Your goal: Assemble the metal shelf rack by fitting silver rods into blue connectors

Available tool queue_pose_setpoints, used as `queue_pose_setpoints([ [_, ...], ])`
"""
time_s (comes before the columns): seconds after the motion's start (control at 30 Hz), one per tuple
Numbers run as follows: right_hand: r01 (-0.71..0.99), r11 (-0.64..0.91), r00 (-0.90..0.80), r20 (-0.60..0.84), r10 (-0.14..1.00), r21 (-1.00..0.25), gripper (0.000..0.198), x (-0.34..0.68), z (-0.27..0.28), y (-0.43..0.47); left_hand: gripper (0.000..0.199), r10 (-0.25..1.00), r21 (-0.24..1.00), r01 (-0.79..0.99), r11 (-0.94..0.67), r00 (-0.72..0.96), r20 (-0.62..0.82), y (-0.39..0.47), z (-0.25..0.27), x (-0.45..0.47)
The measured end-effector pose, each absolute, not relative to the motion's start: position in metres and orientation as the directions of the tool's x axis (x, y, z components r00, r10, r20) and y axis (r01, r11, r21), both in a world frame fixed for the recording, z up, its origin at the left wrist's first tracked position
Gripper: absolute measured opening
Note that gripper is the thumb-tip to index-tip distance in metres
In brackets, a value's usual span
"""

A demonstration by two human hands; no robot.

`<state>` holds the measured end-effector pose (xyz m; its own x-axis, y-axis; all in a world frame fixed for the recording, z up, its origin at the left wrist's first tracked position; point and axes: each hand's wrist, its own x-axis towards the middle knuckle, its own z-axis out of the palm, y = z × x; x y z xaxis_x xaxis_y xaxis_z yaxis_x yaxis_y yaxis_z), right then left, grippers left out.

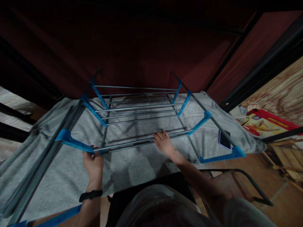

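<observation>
A partly built metal rack (139, 108) with blue plastic brackets lies on a grey cloth. My left hand (93, 162), a black band at its wrist, is closed around the inner end of the near-left blue bracket (75, 143), where a rod meets it. Further right, my right hand (163, 142) has its fingers wrapped over a grey metal rod (132, 143) that spans between the left and right brackets. The rod's right end meets another blue bracket (199, 123). A blue bracket (222, 155) at the front right has no crossbar visible on it.
Loose grey tubes (40, 168) lie along the left side of the grey cloth (132, 170). A phone (224, 139) rests under the right side pole. A red and yellow box (272, 123) stands at the right, above wooden pieces (287, 159). A black metal chair frame (251, 179) is near the lower right.
</observation>
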<state>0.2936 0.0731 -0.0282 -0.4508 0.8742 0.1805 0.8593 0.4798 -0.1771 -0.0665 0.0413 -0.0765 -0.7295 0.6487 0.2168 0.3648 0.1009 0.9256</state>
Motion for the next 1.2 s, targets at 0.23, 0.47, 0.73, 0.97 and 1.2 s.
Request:
queue_pose_setpoints([
  [0.23,0.876,0.443,-0.402,0.217,0.889,-0.192,0.033,0.323,-0.036,0.077,0.029,0.625,0.931,0.348,0.109,-0.752,0.208,0.043,-0.083,-0.067],
  [0.47,0.864,0.479,-0.436,0.247,0.865,-0.155,0.033,0.33,-0.047,0.081,0.025,0.64,0.964,0.242,0.112,-0.759,0.116,0.038,-0.092,-0.06],
  [0.73,0.862,0.49,-0.439,0.293,0.849,-0.13,0.032,0.33,-0.049,0.08,0.017,0.626,0.971,0.202,0.126,-0.776,0.081,0.039,-0.106,-0.06],
  [0.97,0.831,0.54,-0.453,0.4,0.797,-0.136,0.03,0.33,-0.055,0.08,0.018,0.628,0.972,0.199,0.123,-0.774,0.079,0.037,-0.105,-0.061],
  [1.2,0.811,0.556,-0.448,0.415,0.792,-0.185,0.031,0.331,-0.056,0.077,0.019,0.662,0.943,0.303,0.139,-0.736,0.139,0.028,-0.11,-0.059],
])
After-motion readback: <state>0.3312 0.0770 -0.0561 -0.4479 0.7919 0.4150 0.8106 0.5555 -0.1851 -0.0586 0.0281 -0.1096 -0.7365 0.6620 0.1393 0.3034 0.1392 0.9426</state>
